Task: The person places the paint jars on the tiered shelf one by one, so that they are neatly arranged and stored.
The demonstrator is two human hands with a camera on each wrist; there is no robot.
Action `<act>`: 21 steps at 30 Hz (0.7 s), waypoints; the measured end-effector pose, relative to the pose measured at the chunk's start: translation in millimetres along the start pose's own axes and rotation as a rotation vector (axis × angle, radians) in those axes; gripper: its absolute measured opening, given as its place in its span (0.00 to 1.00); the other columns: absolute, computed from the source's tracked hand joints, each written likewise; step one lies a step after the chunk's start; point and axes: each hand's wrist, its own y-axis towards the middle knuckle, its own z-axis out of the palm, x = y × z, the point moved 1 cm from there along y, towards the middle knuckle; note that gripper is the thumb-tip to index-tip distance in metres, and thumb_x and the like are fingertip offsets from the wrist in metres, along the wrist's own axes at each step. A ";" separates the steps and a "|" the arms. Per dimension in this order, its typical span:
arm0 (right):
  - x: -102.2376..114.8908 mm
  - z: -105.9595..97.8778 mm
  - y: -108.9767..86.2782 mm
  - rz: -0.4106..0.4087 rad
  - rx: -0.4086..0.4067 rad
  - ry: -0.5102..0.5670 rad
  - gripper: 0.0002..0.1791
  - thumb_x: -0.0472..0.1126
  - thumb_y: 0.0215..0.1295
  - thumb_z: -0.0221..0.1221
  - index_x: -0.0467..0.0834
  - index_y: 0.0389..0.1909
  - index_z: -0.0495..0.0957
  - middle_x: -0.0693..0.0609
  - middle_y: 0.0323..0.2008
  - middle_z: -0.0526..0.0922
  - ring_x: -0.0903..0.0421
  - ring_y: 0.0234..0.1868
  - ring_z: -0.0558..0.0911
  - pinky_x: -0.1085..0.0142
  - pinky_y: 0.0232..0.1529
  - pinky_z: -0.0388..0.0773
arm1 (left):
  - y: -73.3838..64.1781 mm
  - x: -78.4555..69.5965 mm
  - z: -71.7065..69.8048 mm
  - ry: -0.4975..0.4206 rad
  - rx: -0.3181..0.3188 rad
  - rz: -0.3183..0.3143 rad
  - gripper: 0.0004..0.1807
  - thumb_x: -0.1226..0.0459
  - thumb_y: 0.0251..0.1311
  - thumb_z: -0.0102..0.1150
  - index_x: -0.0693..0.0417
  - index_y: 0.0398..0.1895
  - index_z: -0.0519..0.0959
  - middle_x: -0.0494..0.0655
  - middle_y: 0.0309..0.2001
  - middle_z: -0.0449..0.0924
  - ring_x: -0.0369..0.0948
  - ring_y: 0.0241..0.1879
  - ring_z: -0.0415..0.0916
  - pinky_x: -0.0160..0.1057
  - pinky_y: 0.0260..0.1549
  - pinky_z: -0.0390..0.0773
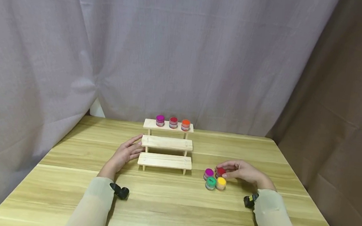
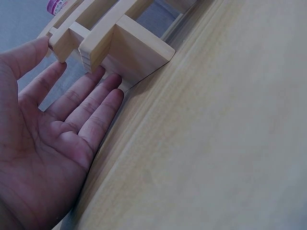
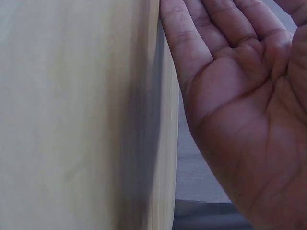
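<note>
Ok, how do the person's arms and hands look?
Both sleeves are long and pale cream, each with a small black device near its end; the right device shows a yellow patch. The left hand and right hand are bare.

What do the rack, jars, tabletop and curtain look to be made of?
Rack: pale wood, seemingly unvarnished; fine grain, matte faces.
Jars: probably plastic, smooth finish; bright coloured tops, marked sides. Too small to rule out glass.
Tabletop: wood or wood-look laminate, smooth; streaky grain, joints unclear.
Curtain: matte fabric; soft folds and creases. Fibre can't be told.
</note>
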 end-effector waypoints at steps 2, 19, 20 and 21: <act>0.2 -0.1 0.1 0.017 -0.014 -0.009 0.24 0.39 0.67 0.65 0.36 0.62 0.77 0.40 0.59 0.81 0.51 0.58 0.80 0.69 0.57 0.76 | -0.3 -0.3 0.0 0.010 0.001 -0.001 0.33 0.53 0.74 0.55 0.47 0.79 0.59 0.64 0.71 0.65 0.54 0.64 0.72 0.39 0.57 0.79; 7.6 2.3 0.8 0.040 -0.100 -0.081 0.22 0.44 0.68 0.65 0.37 0.59 0.79 0.43 0.54 0.84 0.51 0.56 0.81 0.63 0.61 0.72 | 0.1 -1.0 0.5 -0.001 -0.004 -0.002 0.33 0.54 0.73 0.56 0.47 0.78 0.60 0.64 0.70 0.66 0.55 0.64 0.72 0.39 0.56 0.79; 8.0 2.2 1.2 0.041 -0.102 -0.079 0.22 0.44 0.68 0.65 0.37 0.59 0.79 0.43 0.54 0.84 0.51 0.56 0.81 0.62 0.61 0.72 | 0.0 -1.0 0.2 0.002 -0.004 -0.003 0.34 0.54 0.73 0.56 0.47 0.78 0.60 0.64 0.71 0.65 0.55 0.64 0.72 0.39 0.56 0.79; 7.9 2.0 1.8 0.044 -0.105 -0.073 0.23 0.45 0.68 0.65 0.37 0.59 0.79 0.43 0.54 0.84 0.51 0.56 0.81 0.63 0.61 0.73 | 0.0 -1.1 0.0 0.003 -0.005 -0.005 0.34 0.53 0.73 0.56 0.47 0.78 0.60 0.64 0.71 0.65 0.55 0.65 0.72 0.39 0.56 0.79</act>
